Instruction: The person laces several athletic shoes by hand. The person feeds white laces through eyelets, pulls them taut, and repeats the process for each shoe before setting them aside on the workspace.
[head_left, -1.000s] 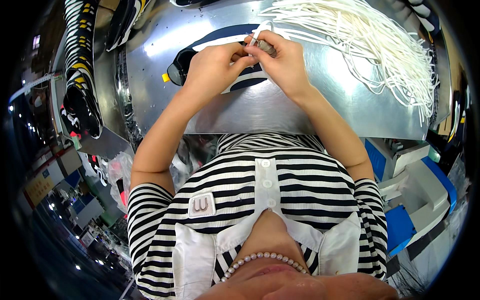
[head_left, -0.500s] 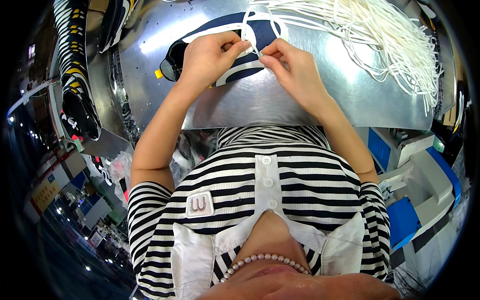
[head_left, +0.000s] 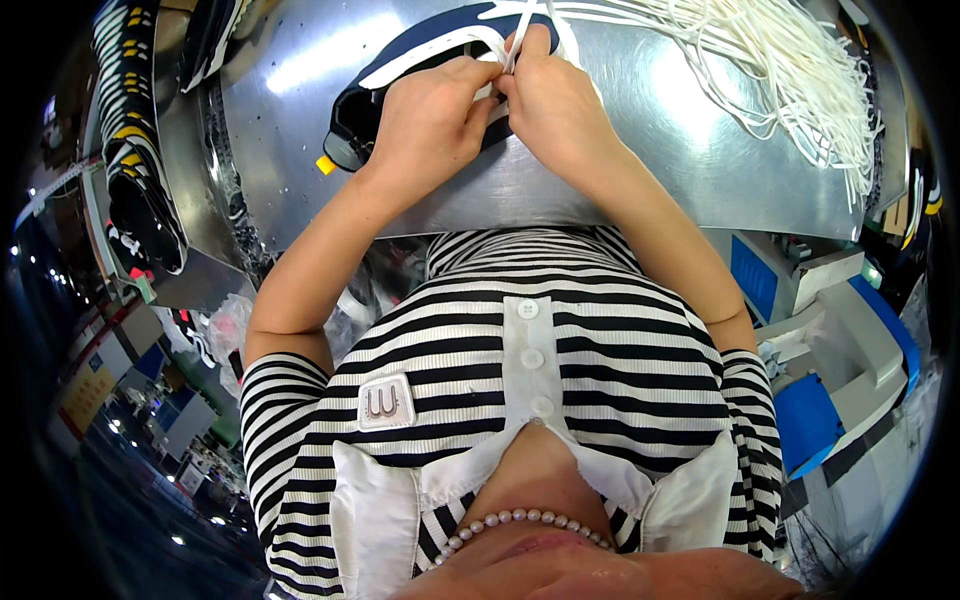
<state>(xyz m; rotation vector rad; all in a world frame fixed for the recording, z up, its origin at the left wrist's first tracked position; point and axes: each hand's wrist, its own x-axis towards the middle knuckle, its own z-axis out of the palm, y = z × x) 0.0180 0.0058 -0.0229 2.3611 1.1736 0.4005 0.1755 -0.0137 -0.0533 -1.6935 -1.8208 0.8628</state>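
In the head view we see a navy-and-white shoe upper (head_left: 440,28) lying near 12 o'clock on the metal table (head_left: 690,185), partly under both hands. Our right hand (head_left: 560,115) pinches a white lace (head_left: 521,36) between closed fingertips; our left hand (head_left: 432,112) has its fingers drawn together beside them, though we cannot tell what they grip. A heap of white laces (head_left: 775,60) spreads at 2 o'clock, and stacked uppers (head_left: 128,75) stand at 10.
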